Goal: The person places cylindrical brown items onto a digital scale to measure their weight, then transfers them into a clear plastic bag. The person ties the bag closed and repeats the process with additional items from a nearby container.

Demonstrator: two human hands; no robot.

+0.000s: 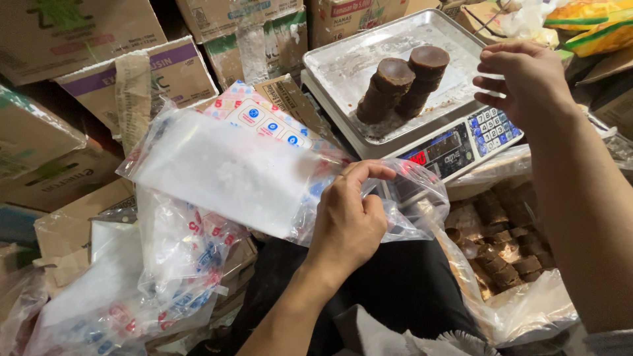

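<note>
Two stacks of brown sugar discs (403, 89) stand side by side on the steel pan (343, 62) of a digital scale (461, 142), leaning a little toward the camera. The left hand (349, 221) pinches the mouth of a clear plastic bag (224, 171) between thumb and forefinger, its grip closed on the film, with the bag lying flat and empty across a heap of more bags (165, 264). The right hand (524, 82) hovers just beside the stacks, over the pan's near corner, fingers loosely curled and open, holding nothing. Below it a large sack (508, 257) holds many more discs. Cardboard boxes (99, 59) crowd the background. By the look of it, the weighing is in hand and bagging comes next: the bag's mouth would need spreading wide, likely with both hands or a shake, before the stacks can be lifted whole and slid in without toppling or crumbling.
</note>
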